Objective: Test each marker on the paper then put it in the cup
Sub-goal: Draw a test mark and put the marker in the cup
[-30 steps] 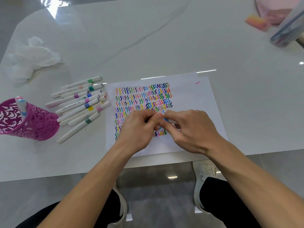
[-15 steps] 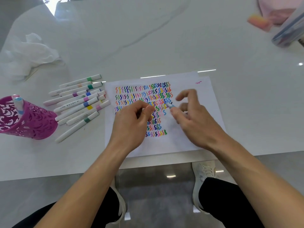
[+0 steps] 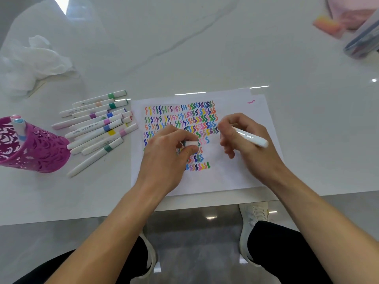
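While the right hand [image 3: 249, 144] pinches an uncapped white marker [image 3: 251, 138] low on its barrel, tip hidden behind the fingers [image 3: 226, 128] and tail jutting out past the knuckles, the left hand [image 3: 170, 154] is closed on the marker's cap [image 3: 189, 143], nipped between thumb and forefinger. Both rest over the paper [image 3: 235, 177], among rows of coloured squiggles. I judge the marker light, stiff and smooth-sided, so a firm pinch close to the tip suits writing, while a hold nearer mid-barrel would suit carrying it. The cap is small and slick and could slip from the pinch; pressing it on needs the barrel held steady just behind the tip. Well away beyond the cap hand lie the untested markers [image 3: 98, 128], and further still stands the pink perforated cup [image 3: 39, 148], already holding a marker.
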Tool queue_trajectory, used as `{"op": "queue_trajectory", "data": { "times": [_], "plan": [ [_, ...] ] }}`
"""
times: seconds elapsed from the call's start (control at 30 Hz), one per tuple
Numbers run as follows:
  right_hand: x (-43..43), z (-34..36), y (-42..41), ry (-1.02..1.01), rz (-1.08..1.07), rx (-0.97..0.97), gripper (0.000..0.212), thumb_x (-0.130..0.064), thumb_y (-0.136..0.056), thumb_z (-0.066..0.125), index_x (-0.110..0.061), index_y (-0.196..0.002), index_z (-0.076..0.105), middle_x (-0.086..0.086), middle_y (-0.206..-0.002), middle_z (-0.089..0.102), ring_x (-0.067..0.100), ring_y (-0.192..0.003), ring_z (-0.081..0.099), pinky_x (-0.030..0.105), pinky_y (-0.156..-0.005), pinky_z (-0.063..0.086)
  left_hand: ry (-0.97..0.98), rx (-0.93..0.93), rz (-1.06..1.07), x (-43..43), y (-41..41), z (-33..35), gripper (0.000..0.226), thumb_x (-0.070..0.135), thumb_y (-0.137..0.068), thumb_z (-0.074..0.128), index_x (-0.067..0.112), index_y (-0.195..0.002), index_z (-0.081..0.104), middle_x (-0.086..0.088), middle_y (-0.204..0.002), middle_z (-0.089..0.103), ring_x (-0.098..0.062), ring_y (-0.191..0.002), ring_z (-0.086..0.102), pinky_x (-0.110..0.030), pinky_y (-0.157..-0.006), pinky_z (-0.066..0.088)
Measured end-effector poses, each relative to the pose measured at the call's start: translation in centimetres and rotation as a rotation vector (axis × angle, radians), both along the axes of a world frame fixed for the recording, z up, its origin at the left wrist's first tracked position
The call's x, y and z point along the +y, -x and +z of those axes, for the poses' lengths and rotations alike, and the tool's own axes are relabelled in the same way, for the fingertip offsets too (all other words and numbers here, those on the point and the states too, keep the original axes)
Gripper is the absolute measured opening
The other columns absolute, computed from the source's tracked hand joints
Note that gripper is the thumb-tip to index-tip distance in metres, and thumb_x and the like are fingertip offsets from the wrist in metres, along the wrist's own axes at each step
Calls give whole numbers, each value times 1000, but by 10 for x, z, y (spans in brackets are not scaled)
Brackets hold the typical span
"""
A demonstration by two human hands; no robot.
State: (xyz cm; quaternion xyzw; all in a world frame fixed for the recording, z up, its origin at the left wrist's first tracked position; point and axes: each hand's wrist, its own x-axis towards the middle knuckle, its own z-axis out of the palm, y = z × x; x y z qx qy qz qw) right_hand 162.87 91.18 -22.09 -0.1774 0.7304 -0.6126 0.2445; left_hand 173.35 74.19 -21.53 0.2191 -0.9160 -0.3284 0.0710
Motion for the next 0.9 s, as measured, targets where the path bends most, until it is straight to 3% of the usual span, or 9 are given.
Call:
{"op": "queue_trajectory", "data": {
  "times": [0.1, 0.23, 0.37, 0.47, 0.63, 0.9],
  "plan": [
    [-4, -3, -6, -39, -11, 43, 29, -37, -108, 52, -22, -94, 73, 2, -75, 67, 15, -63, 60, 27, -56, 46, 13, -14, 1, -1, 0, -2, 16, 31, -86, 79, 31, -102, 76, 20, -92, 56, 1, -80, 55, -4, -69, 32],
    [-9, -7, -10, -30, -39, 74, 10, -22, -102, 61, -24, -110, 66, 7, -76, 70, 14, -62, 63, 21, -57, 48, 34, -29, -4, -1, 0, -5, 17, 31, -86, 80, 30, -103, 76, 20, -90, 54, -3, -83, 55, -5, -72, 32],
    [-6, -11, -10, -58, -133, 124, 14, -27, -87, 71, -20, -95, 62, 6, -78, 71, 24, -71, 68, 45, -63, 58, 59, -39, -11, 0, 0, -8, 18, 30, -86, 80, 29, -103, 76, 19, -91, 54, -5, -85, 55, -5, -74, 33],
    [-3, -15, -8, -102, -192, 122, 17, -27, -82, 75, -18, -85, 61, 0, -77, 71, 22, -71, 69, 49, -62, 59, 62, -43, -14, 0, 0, -8, 17, 29, -86, 80, 29, -103, 76, 18, -92, 56, -6, -86, 55, -6, -74, 34],
    [-2, -19, -8, -101, -207, 97, 19, -25, -81, 74, -18, -78, 57, 8, -71, 71, 22, -58, 67, 29, -51, 53, 60, -42, -18, -1, 1, -8, 16, 27, -86, 79, 29, -102, 76, 17, -94, 57, -6, -88, 54, -5, -74, 32],
    [-5, -21, -9, -109, -147, 111, 17, -17, -93, 75, -12, -84, 62, 8, -75, 73, 19, -60, 69, 22, -51, 52, 59, -38, -18, -1, 1, -10, 14, 27, -86, 80, 28, -100, 76, 17, -92, 57, -7, -86, 54, -7, -73, 33]
  ]
}}
